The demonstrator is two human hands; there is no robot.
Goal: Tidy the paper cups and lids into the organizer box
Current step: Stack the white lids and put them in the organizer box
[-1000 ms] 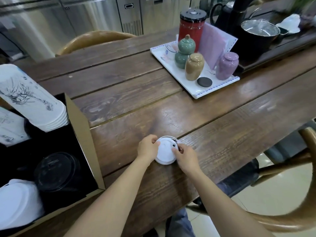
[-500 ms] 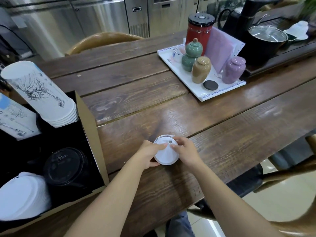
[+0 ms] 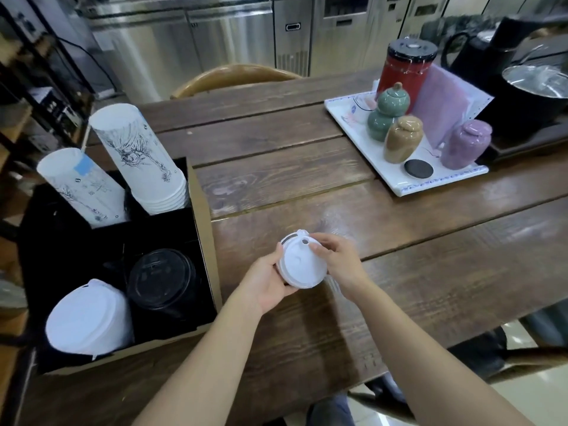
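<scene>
**Fig.** Head view, seated person at wooden bench [image 3: 307, 167].

**Surroundings.** Organizer box [image 3: 204, 216] sits on the bench's L side. It is cardboard outside w/ black dividers inside. Far compartments hold two stacks of printed paper cups, rims down and leaning: one stack [image 3: 138, 161] by the box's R wall, the other [image 3: 76, 186] further L. Near compartments hold black lids [image 3: 159, 278] on the R and a stack of white lids [image 3: 89, 318] on the L. The box's R wall stands betw. the hands and these compartments. On the far R is a white tray [image 3: 430, 187] w/ green jar [image 3: 387, 112], tan jar [image 3: 402, 138], purple jar [image 3: 465, 142], red canister [image 3: 405, 69] and a flat black disc [image 3: 418, 169]. A dark pot [image 3: 538, 87] is behind the tray, and a wooden chair back [image 3: 233, 76] shows at the bench's far edge.

**Task item.** White lid [image 3: 302, 262] is held betw. both hands above the bench's near-centre, just R of the box and well apart from the tray. Its edge looks layered, poss. several nested; count cannot be told.

**Grip.** L hand [image 3: 267, 279] has its grip closed on the lid's L rim, fingers curled beneath. R hand [image 3: 338, 259] pinches the R/far rim, fingertips beside the sip hole.

**Orientation.** The top face is tilted up toward the viewer, w/ sip hole and tab at the far edge. The outline is round, so no long axis shows. The disc's axis leans toward the person.
</scene>
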